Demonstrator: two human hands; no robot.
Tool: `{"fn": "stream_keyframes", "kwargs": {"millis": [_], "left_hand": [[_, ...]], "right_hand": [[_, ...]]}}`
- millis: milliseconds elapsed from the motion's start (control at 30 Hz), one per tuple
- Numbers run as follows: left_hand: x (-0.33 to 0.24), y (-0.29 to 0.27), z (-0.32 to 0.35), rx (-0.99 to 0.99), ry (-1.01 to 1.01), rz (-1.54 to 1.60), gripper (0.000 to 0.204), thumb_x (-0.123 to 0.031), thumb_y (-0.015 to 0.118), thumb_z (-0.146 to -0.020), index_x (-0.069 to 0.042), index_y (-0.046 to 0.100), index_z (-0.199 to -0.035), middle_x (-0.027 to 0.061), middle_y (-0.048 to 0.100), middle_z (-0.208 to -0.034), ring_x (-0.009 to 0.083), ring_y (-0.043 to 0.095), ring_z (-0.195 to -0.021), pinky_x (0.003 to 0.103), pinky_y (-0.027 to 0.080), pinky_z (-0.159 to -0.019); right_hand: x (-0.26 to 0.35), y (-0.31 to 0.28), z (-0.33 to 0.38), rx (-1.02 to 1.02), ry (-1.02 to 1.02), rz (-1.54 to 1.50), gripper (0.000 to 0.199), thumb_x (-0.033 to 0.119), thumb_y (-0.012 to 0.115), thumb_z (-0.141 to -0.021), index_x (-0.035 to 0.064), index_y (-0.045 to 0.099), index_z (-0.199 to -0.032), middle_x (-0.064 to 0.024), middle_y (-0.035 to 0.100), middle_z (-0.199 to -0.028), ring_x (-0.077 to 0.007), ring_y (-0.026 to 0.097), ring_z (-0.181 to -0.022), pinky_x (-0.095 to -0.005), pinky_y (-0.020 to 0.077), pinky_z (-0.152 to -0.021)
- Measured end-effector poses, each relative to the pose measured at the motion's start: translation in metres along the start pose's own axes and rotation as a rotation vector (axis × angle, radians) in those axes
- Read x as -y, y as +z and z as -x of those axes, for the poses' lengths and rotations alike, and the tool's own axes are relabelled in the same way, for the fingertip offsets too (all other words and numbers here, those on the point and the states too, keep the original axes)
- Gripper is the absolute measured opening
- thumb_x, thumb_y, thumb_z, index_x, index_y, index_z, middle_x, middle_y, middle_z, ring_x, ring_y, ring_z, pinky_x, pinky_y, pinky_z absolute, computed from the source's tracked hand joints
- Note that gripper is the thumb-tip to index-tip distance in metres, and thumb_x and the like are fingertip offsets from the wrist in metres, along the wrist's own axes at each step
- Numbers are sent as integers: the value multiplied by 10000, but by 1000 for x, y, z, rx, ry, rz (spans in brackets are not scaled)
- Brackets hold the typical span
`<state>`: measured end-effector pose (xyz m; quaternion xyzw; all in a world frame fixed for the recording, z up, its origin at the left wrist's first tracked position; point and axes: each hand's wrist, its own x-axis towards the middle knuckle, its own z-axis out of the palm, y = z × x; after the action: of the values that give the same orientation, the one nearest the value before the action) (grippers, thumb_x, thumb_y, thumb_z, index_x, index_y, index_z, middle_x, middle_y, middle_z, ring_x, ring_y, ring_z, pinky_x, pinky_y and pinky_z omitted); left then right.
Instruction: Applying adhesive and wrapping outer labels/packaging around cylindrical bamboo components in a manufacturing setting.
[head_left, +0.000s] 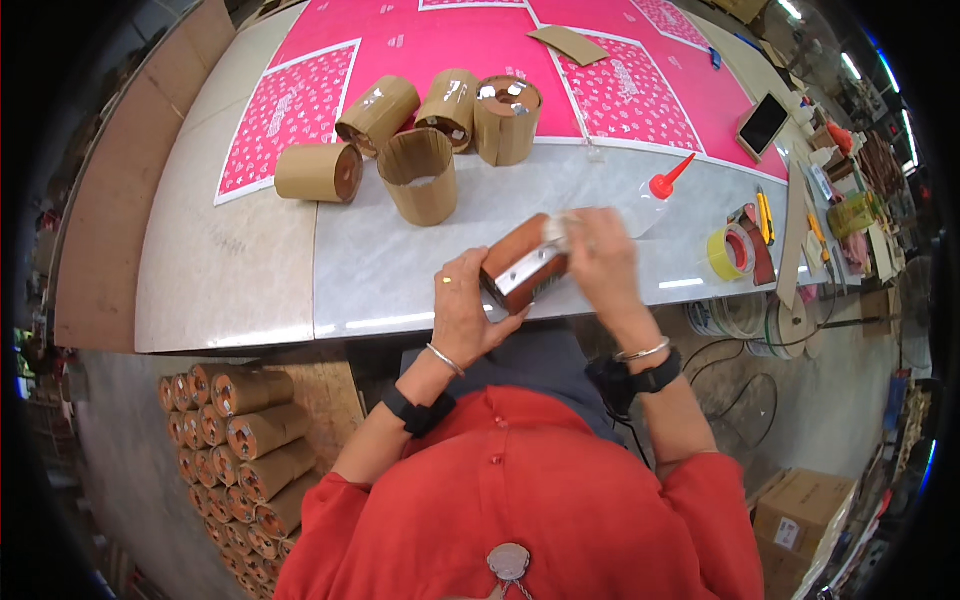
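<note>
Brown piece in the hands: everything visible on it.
The brown piece is blocky, reddish-brown, material unclear; a pale, shiny strip with dark spots runs across it. It is held at a slant by the front edge of the table. The left hand grips its left and lower sides; the right hand, blurred, is at its right end, contact unclear.

The left hand [464, 305] is at the table's [375, 280] front edge, its thumb spread well away from the fingers in a grip; the right hand [600, 258] is just inside that edge, fingers bent, their tips blurred; both forearms slant inward, elbows bent; the hands are near each other, apart.
</note>
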<state>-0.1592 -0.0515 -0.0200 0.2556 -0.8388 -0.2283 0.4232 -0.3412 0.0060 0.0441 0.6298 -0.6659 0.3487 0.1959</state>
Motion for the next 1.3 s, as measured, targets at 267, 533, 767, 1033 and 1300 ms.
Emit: {"fn": "stream_keyframes", "kwargs": {"millis": [267,533,767,1033,1300], "left_hand": [[3,4,4,7,76,-11,879,-206,825,-584,-27,363,-1311,172,484,-1213,341,486,-1072,435,359,-916],[-4,-5,0,154,-216,76,864,-370,821,-596,9,426,-1264,175,518,-1158,325,480,-1042,414,335,-921],[-6,-2,-4,82,-125,73,805,-353,830,-568,10,470,-1188,174,522,-1079,341,472,-996,419,353,-893],[-4,2,-5,53,55,49,787,-283,824,-567,-24,445,-1206,137,515,-1102,330,484,-1000,421,351,-879],[4,-6,-14,74,-78,141,908,-364,836,-561,-5,413,-1278,182,514,-1176,350,468,-1096,436,332,-943]], "right_hand": [[51,10,7,60,-96,-222,157,57,576,-777,102,574,-927,-100,524,-785,-301,575,-729,-411,486,-584],[36,4,6,128,35,-227,170,91,608,-785,79,583,-953,-113,524,-825,-302,591,-722,-391,498,-563],[1,3,-3,139,76,-41,162,31,531,-789,36,574,-945,-153,529,-831,-342,560,-756,-435,474,-611],[40,5,11,181,26,-42,176,105,615,-764,75,569,-930,-104,536,-818,-290,586,-776,-419,498,-573],[1,6,-2,85,238,-101,68,84,563,-850,59,552,-912,-148,502,-841,-357,570,-704,-427,484,-581]]}}
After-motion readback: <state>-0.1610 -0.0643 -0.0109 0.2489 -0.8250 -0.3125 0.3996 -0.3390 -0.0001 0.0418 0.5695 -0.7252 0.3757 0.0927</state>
